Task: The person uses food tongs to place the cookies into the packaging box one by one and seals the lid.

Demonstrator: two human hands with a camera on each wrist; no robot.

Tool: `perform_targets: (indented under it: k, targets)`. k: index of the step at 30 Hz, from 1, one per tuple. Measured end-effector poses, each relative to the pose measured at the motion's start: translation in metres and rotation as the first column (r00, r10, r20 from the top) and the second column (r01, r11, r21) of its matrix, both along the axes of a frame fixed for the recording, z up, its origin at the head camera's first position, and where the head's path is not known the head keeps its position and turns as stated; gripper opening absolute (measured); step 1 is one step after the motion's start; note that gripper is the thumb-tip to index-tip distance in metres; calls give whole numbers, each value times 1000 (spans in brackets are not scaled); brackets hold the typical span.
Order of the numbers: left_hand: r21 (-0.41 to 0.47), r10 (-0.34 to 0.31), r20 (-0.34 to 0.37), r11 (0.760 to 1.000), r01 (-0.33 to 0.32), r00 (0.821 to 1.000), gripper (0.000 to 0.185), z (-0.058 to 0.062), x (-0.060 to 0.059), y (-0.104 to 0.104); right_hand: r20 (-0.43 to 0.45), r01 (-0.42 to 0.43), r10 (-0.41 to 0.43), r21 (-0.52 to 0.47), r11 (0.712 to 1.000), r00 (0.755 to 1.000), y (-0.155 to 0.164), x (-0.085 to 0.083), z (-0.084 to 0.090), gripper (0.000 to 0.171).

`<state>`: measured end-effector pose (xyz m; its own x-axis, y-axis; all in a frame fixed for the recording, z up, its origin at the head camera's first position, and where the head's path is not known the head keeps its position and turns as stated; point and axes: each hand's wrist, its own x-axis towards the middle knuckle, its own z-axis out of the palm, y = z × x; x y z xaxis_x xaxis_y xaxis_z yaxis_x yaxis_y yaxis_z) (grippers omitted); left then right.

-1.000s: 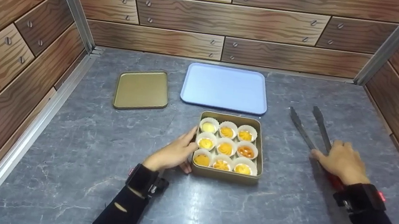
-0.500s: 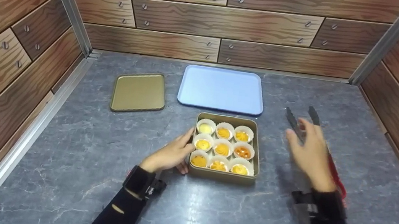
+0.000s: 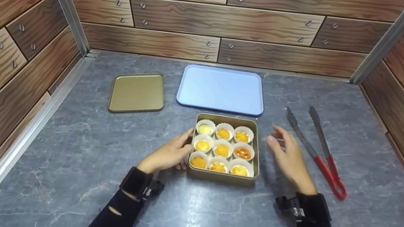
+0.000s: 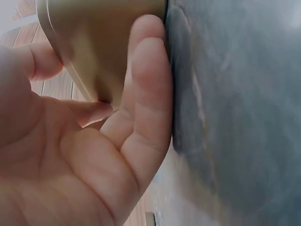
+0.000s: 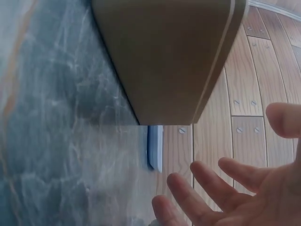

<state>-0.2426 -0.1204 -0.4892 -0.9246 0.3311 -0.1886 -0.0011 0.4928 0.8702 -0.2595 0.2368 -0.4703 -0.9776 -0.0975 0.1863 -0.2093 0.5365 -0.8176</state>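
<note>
A square gold tin (image 3: 221, 177) stands upright on the table, holding several white paper cups of small yellow and orange pastries (image 3: 221, 150). My left hand (image 3: 167, 156) rests against the tin's left side. In the left wrist view its fingertips lie along the tin wall (image 4: 94, 47), low by the tabletop, with the thumb close to the rim. To the right of the tin, my right hand (image 3: 291, 160) hovers with spread, slightly bent fingers and holds nothing. Its palm faces the tin's side (image 5: 169, 61), with a gap between. Red-handled tongs (image 3: 324, 171) lie spread on the table, right of that hand.
A pale blue tray (image 3: 221, 89) lies just behind the tin. Farther left is a shallow gold lid (image 3: 137, 92). Wood-patterned panels (image 3: 172, 44) wall the grey marbled table (image 3: 99, 178) at the back and both sides.
My right hand has left the tongs, which stay on the table, and has moved left toward the tin. The left hand remains at the tin's side. The view has shifted slightly.
</note>
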Motion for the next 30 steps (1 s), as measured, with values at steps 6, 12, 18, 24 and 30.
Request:
perform_targets:
  k: [6, 12, 18, 24, 30]
  targets:
    - [45, 41, -10, 998, -41, 999, 66, 6, -11, -12, 31, 4, -3, -17, 1000, 1000, 5, 2, 0, 55]
    - [65, 278, -207, 961, -270, 938, 48, 13, -50, -48, 58, -6, 7, -7, 1000, 998, 6, 2, -3, 56]
    - [-49, 426, -355, 880, -472, 832, 44, 26, -83, -103, 43, -12, 12, -7, 1000, 999, 2, 0, -2, 56]
    - [-257, 441, -368, 798, -546, 818, 44, 22, -102, -151, 60, -11, 11, 7, 1000, 998, 3, 1, -3, 56]
    - [-378, 496, -347, 703, -602, 796, 40, 11, -110, -188, 53, -12, 11, 5, 1000, 999, 4, -1, -6, 56]
